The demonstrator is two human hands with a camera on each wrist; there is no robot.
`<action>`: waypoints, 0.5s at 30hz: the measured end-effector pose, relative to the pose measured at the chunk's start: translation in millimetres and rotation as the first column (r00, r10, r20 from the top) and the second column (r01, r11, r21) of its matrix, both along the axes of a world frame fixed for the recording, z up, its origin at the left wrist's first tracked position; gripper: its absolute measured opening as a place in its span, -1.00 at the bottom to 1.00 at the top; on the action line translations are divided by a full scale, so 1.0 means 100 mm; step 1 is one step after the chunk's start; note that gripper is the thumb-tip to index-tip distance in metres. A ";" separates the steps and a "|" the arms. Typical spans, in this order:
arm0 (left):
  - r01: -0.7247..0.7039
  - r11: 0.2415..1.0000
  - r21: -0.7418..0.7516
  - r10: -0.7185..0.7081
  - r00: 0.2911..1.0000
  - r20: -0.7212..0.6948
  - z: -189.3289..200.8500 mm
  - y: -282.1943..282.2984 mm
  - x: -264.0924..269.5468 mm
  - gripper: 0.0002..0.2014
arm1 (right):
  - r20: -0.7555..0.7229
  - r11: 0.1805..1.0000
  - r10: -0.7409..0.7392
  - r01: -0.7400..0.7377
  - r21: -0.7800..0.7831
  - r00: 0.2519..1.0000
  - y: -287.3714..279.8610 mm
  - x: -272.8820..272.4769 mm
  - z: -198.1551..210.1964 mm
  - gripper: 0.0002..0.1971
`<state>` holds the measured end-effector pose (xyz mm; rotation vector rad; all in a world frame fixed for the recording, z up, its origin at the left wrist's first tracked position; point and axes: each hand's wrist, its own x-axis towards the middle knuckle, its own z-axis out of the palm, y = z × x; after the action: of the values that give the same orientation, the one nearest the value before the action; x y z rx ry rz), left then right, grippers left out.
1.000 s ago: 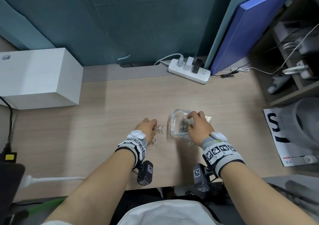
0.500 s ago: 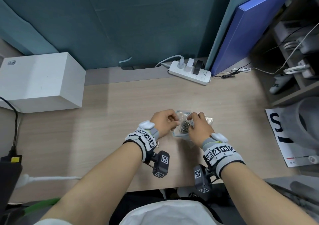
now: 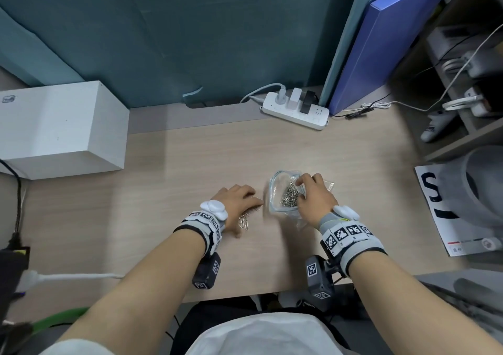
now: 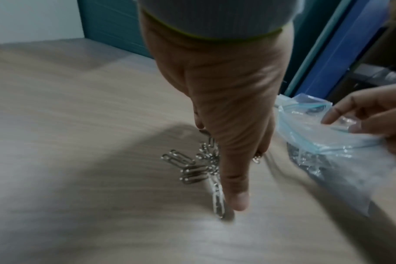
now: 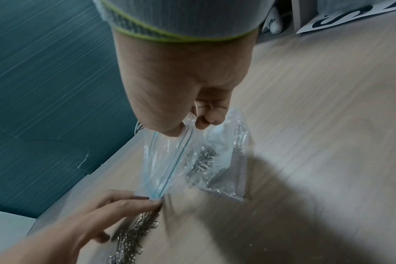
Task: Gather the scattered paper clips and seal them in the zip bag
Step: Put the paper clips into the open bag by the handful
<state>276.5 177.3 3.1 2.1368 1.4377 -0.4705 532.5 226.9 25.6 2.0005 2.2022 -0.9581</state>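
A clear zip bag [image 3: 277, 188] with a blue seal strip lies on the wooden desk [image 3: 190, 164], its mouth held open toward the left. My right hand [image 3: 302, 188] pinches the bag's upper rim between thumb and fingers [image 5: 206, 119]. Several silver paper clips [image 3: 290, 198] lie inside the bag [image 5: 199, 160]. Just left of the mouth, my left hand [image 3: 245, 201] rests palm down with straight fingers [image 4: 237, 200] on a small heap of loose clips [image 4: 192, 169]. The same loose clips [image 5: 133, 230] show beneath my left hand [image 5: 129, 205], partly hidden by it.
A white box [image 3: 60, 128] stands at the back left. At the back a white power strip [image 3: 296, 109] lies beside a leaning blue board [image 3: 394, 41]. A printed sheet [image 3: 446, 207] and shelves sit on the right. A white cable [image 3: 76, 276] crosses the front left.
Half a second ago my left hand was at the bag's mouth; it has moved back left onto the loose clips. My right hand still holds the bag open.
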 end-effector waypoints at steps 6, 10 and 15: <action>-0.104 0.994 0.044 0.101 0.993 0.064 -0.06 0.00 0.00 -0.46 | -0.005 1.000 0.007 -0.007 -0.003 1.000 0.01 -0.03 0.03 -0.70; -0.141 0.989 0.034 0.137 0.987 0.085 -0.09 0.04 0.03 -0.76 | 0.006 1.000 0.012 -0.012 -0.002 1.000 0.00 -0.03 0.04 -0.70; -0.245 0.969 0.024 0.238 0.958 0.161 -0.17 0.01 0.01 -0.81 | 0.014 1.000 0.022 -0.022 0.000 1.000 0.00 -0.01 0.05 -0.70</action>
<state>277.9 178.4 -13.4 1.9479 1.6028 -0.1768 532.0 227.0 30.4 1.9723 2.2123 -0.9383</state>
